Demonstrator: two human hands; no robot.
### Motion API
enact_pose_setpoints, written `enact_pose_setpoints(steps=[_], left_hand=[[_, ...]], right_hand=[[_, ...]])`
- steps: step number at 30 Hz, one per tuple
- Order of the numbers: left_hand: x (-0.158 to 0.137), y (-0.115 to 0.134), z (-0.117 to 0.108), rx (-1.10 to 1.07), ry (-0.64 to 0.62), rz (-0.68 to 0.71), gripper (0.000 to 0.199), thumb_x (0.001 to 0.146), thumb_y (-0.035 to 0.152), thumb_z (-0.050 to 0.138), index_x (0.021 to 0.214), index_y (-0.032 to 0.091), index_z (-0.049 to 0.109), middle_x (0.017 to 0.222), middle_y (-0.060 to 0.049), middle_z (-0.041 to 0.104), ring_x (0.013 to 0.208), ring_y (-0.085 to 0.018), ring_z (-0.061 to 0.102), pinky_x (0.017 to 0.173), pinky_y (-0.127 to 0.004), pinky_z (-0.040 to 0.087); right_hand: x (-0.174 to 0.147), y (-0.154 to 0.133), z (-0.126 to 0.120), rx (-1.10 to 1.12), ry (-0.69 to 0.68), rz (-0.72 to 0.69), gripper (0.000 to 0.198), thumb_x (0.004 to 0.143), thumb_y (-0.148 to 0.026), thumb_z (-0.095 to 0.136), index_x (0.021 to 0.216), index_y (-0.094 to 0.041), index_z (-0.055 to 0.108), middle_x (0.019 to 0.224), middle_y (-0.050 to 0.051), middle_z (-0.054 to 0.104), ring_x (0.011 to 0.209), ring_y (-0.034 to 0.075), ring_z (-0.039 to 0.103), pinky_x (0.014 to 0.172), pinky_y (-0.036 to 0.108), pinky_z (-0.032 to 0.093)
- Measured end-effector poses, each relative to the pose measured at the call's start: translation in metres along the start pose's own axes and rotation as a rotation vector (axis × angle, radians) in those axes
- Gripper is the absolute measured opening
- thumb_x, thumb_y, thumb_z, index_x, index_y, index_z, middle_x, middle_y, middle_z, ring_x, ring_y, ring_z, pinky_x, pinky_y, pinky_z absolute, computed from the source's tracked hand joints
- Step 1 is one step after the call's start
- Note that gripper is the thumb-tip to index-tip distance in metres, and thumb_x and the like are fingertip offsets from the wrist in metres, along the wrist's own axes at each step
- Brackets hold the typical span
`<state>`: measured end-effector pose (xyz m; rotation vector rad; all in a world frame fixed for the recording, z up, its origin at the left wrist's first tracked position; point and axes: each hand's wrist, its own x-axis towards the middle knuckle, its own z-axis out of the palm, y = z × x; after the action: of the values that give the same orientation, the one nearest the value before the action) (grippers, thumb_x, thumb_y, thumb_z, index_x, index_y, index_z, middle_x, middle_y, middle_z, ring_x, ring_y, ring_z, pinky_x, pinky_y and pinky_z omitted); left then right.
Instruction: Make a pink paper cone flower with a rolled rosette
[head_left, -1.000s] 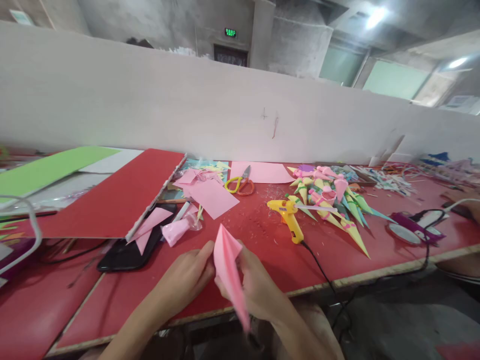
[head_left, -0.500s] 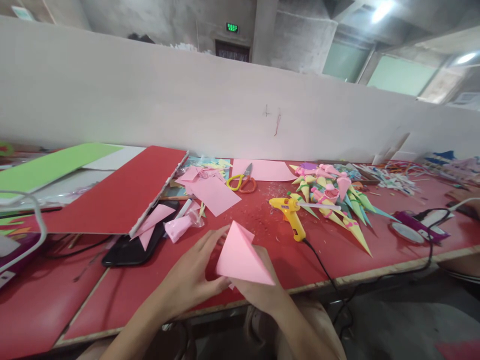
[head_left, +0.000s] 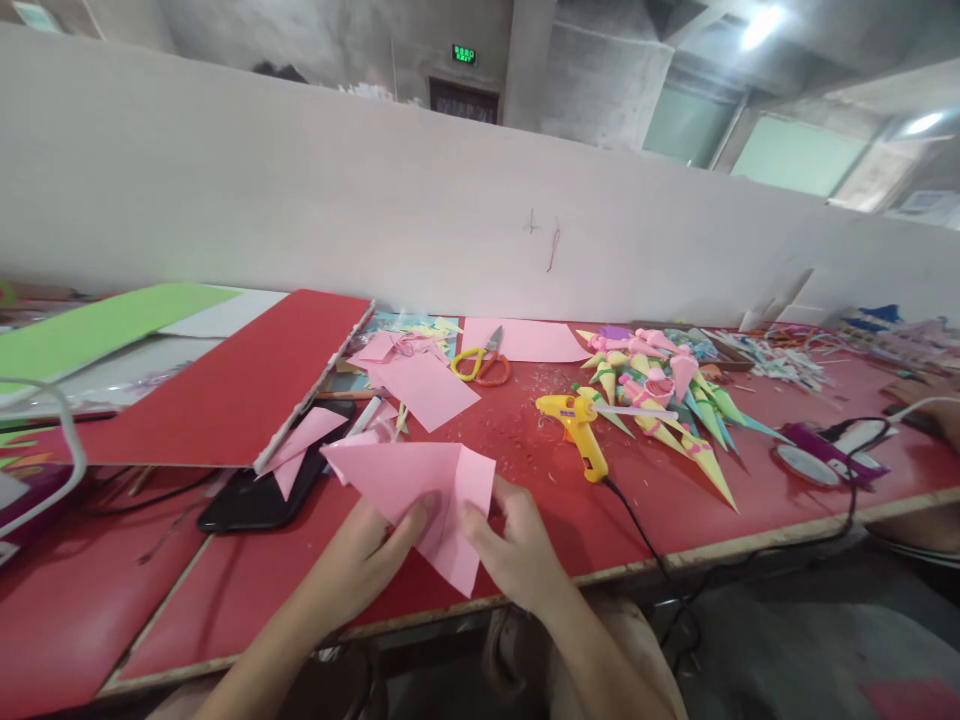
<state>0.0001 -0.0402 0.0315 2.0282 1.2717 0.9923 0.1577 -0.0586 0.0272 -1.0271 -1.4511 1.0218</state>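
Note:
A folded sheet of pink paper (head_left: 401, 475) is held up between my two hands over the front of the red table. My left hand (head_left: 382, 545) is closed on its lower left part, thumb on the near face. At its right edge my right hand (head_left: 510, 545) pinches the paper, the fingers partly behind it. One pointed corner sticks out to the left and another hangs down. Beyond the paper lie cut pink sheets (head_left: 427, 388) and scissors (head_left: 484, 362) with yellow and orange handles. A yellow glue gun (head_left: 583, 430) rests to the right.
Several paper cones with pink trim (head_left: 660, 390) are heaped at the right. A black phone (head_left: 259, 500) sits at the left under pink scraps, beside a large red board (head_left: 247, 375). The glue gun's black cord (head_left: 637, 520) runs off the table's front edge. Another person's arm (head_left: 937, 395) shows far right.
The pink paper has turned from a raised cone-like shape to a flatter folded sheet pointing left. My left hand, formerly spread beside it, now grips it; both hands have shifted.

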Motion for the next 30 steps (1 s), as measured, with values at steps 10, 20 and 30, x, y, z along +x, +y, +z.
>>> enact_pose_setpoints(steps=[10, 20, 30], left_hand=[[0.009, -0.002, -0.004, 0.165, 0.216, 0.053, 0.043, 0.075, 0.042, 0.054, 0.112, 0.018, 0.052, 0.105, -0.008, 0.062, 0.096, -0.025, 0.058, 0.085, -0.039, 0.047], [0.004, 0.006, -0.005, 0.447, 0.055, 0.442, 0.025, 0.083, 0.023, 0.041, 0.101, 0.025, 0.059, 0.104, -0.004, 0.063, 0.101, -0.020, 0.053, 0.090, -0.035, 0.038], [0.008, 0.017, -0.004, 0.215, -0.021, 0.101, 0.027, 0.082, 0.034, 0.040, 0.067, 0.020, 0.056, 0.059, 0.002, 0.062, 0.056, -0.013, 0.054, 0.055, -0.023, 0.041]], right_hand=[[0.005, 0.001, -0.013, 0.078, 0.059, 0.031, 0.030, 0.084, -0.033, 0.041, 0.058, -0.019, 0.035, 0.054, -0.007, 0.026, 0.050, 0.007, 0.027, 0.047, 0.020, 0.023], [0.001, -0.004, -0.001, 0.111, -0.128, 0.045, 0.032, 0.083, -0.039, 0.042, 0.060, -0.018, 0.038, 0.056, -0.005, 0.032, 0.054, 0.007, 0.031, 0.050, 0.020, 0.027], [0.002, -0.005, -0.001, 0.095, -0.092, 0.063, 0.034, 0.082, -0.041, 0.043, 0.057, -0.018, 0.036, 0.056, -0.005, 0.032, 0.054, 0.008, 0.032, 0.049, 0.020, 0.026]])
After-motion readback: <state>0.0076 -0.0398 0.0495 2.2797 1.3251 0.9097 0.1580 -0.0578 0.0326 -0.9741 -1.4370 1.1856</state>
